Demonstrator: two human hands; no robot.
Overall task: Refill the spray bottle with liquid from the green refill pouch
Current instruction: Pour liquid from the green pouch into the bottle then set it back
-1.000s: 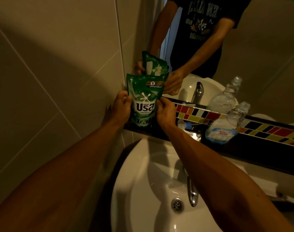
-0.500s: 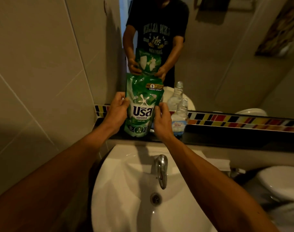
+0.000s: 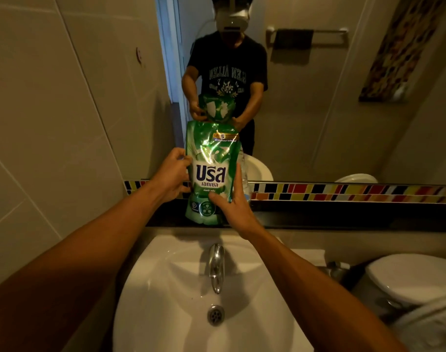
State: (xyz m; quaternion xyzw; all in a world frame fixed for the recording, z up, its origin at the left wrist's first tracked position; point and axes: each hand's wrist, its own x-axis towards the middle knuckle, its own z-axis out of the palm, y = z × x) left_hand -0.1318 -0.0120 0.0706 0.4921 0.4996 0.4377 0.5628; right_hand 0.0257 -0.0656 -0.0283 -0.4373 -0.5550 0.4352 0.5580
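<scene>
Pouch (image 3: pixel 211 171), green and glossy, stands upright on the dark ledge (image 3: pixel 343 214) behind the sink (image 3: pixel 166 288), its printed front facing the camera and its top edge closed. The left hand (image 3: pixel 172 177) grips its left edge, fingers curled round the side. The right hand (image 3: pixel 233 199) clasps the lower right edge, thumb pressed on the front. What fills the pouch cannot be seen through its skin. Just behind its right edge a clear plastic bottle (image 3: pixel 244 174) shows only as a sliver, too hidden to tell its contents. The basin is dry-looking, with a chrome tap (image 3: pixel 216 265) above the drain (image 3: pixel 216 315). A white toilet lid (image 3: pixel 414 278) sits to the right. The mirror (image 3: pixel 318 110) reflects the person holding the pouch.
</scene>
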